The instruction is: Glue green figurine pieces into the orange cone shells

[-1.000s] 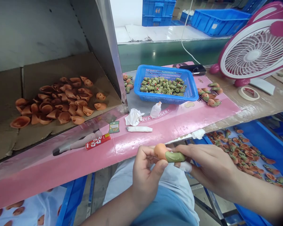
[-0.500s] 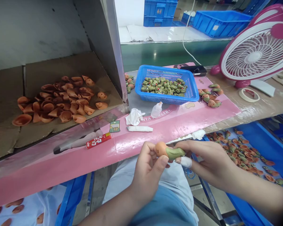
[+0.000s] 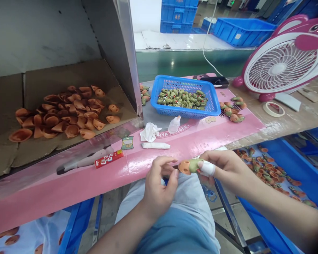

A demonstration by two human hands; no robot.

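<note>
little orange and green piece (image 3: 190, 166) in the right hand (image 3: 219, 170)

the right hand pinches the green end, with white tape (image 3: 207, 168) around its thumb. the piece is held up over the lap (image 3: 185, 197), by the edge of the pink cover (image 3: 145, 164). the left hand (image 3: 159, 185) is at the orange end with bent fingers; i cannot tell if they pinch anything. a blue basket (image 3: 180, 111) holds lots of green pieces (image 3: 182, 98). orange cups (image 3: 60, 116) lie in a pile on the left.
</note>
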